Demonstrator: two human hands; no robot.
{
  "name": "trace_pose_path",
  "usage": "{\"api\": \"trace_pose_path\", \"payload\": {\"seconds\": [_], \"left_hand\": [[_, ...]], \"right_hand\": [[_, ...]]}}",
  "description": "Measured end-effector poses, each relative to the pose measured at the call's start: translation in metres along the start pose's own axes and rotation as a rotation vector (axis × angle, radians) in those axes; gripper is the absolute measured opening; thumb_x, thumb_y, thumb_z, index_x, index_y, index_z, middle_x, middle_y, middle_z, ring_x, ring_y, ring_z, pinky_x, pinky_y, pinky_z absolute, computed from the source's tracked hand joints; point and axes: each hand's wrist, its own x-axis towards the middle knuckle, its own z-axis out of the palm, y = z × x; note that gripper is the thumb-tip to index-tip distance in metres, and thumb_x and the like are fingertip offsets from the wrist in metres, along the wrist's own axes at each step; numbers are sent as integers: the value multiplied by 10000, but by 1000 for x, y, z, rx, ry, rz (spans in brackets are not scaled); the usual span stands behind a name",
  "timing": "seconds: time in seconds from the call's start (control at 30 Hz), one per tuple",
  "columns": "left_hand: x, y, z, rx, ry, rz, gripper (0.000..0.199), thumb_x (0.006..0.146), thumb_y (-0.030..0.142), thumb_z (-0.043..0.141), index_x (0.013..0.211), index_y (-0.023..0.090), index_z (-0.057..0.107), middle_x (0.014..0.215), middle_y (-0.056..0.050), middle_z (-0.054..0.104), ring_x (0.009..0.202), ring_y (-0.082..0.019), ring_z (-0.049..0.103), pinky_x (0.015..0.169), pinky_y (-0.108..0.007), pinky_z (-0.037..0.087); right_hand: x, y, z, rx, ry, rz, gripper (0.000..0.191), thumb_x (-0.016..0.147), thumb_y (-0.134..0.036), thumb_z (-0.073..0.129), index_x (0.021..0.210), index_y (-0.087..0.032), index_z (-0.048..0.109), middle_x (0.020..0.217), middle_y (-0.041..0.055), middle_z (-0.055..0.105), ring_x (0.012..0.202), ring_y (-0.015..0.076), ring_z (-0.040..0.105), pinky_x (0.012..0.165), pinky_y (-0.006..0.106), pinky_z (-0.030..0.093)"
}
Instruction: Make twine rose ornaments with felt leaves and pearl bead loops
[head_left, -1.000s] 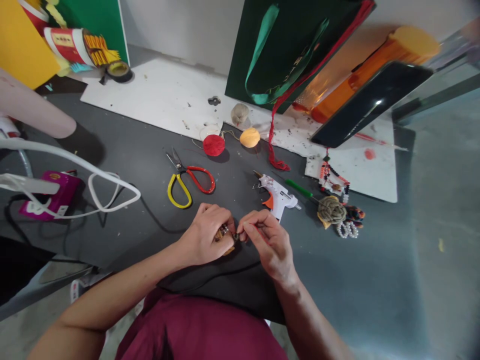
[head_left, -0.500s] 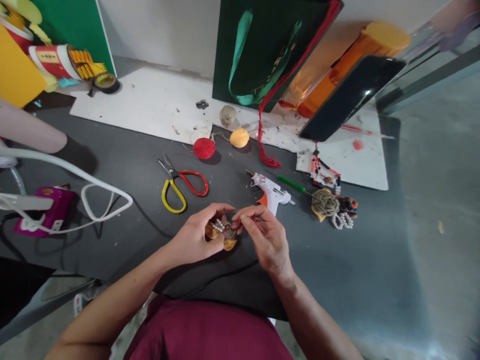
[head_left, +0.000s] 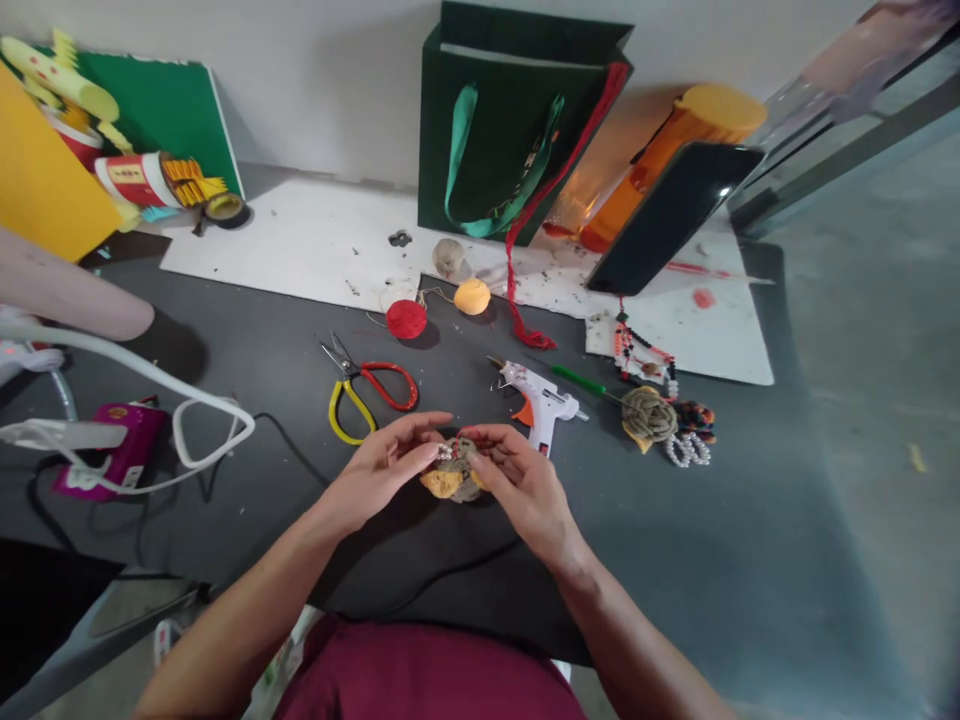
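A small crocheted flower piece (head_left: 444, 486), brownish grey with yellow petals and silvery pearl beads, is held between both hands above the dark table. My left hand (head_left: 382, 472) closes on its left side, the thumb at the beads and the index finger stretched out behind. On the right edge my right hand (head_left: 525, 488) grips it with thumb and fingers; a bit of red thread shows at its top. Just beyond my right hand lies a white glue gun (head_left: 546, 395) with an orange trigger. Scissors (head_left: 346, 372) with one red and one yellow handle lie beyond my left hand.
A finished-looking crocheted flower (head_left: 649, 414) lies right, near a green-handled hook (head_left: 577, 379). Red (head_left: 406, 319) and yellow (head_left: 472, 296) yarn balls sit farther back. A phone (head_left: 675, 220) leans against an orange bottle beside a green bag (head_left: 487, 130). White cables (head_left: 187, 385) loop at left.
The flower piece has turned, showing more yellow petal in front. My right hand has gone from a pinch above it to a grip on its right side. The view has tilted up slightly.
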Motion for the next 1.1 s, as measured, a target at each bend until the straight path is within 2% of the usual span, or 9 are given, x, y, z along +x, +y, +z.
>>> {"api": "trace_pose_path", "payload": {"seconds": [0.13,0.27,0.43,0.6,0.77,0.87,0.93,1.0,1.1], "left_hand": [[2,2,-2,-13,11,9,371,757,282,680,1107,171,626,806,1,565,725,-107,524,710,-261,439],[2,4,-1,-45,36,21,393,710,263,717,1080,163,631,771,10,538,701,-100,499,674,-249,415],[0,8,0,-43,-25,-10,430,691,245,740,1096,162,620,782,20,523,696,-90,500,649,-234,414],[1,6,-6,-30,-25,-25,381,736,257,709,1093,154,626,734,31,513,649,-75,490,622,-220,429],[0,2,-10,-28,-71,-125,417,805,395,643,1158,181,589,825,-9,557,636,-110,545,526,-241,466],[-1,3,-8,-4,-120,-140,413,819,426,621,1147,177,594,882,-32,605,678,-113,567,614,-262,489],[-2,3,-5,-8,-154,-130,404,769,364,686,1113,171,600,940,-42,626,780,-125,591,729,-272,488],[-2,2,-3,-19,-154,-102,418,707,287,735,1083,167,596,983,-46,627,872,-143,594,801,-282,475],[-1,0,0,7,-120,-70,401,680,231,722,1053,161,591,975,-46,624,860,-145,591,810,-301,475]], "right_hand": [[-1,0,-1,-41,-2,-13,258,826,-395,650,993,-200,636,941,66,694,828,177,669,730,300,560],[-1,3,-1,-97,9,-44,236,834,-378,639,993,-203,638,938,63,688,841,182,665,740,302,548],[-1,5,-2,-158,15,-131,181,866,-334,603,1004,-222,636,959,55,675,872,180,654,774,305,532],[0,4,-3,-212,-22,-177,143,883,-325,578,936,-214,649,875,41,648,791,162,624,709,282,512],[2,3,-5,-133,-78,-144,166,885,-354,580,923,-215,663,843,31,661,753,148,622,676,258,511],[3,3,-5,-82,-97,-130,154,888,-351,582,922,-228,668,836,17,669,735,134,627,667,241,511],[4,2,-4,-92,-88,-148,142,887,-336,587,921,-231,677,835,15,668,742,135,630,669,241,509],[5,2,-3,-127,-60,-193,135,885,-314,590,920,-231,691,833,20,665,748,140,629,668,249,505],[5,1,-1,-187,-13,-287,125,883,-260,594,914,-236,712,833,24,665,758,145,621,681,262,501]]}}
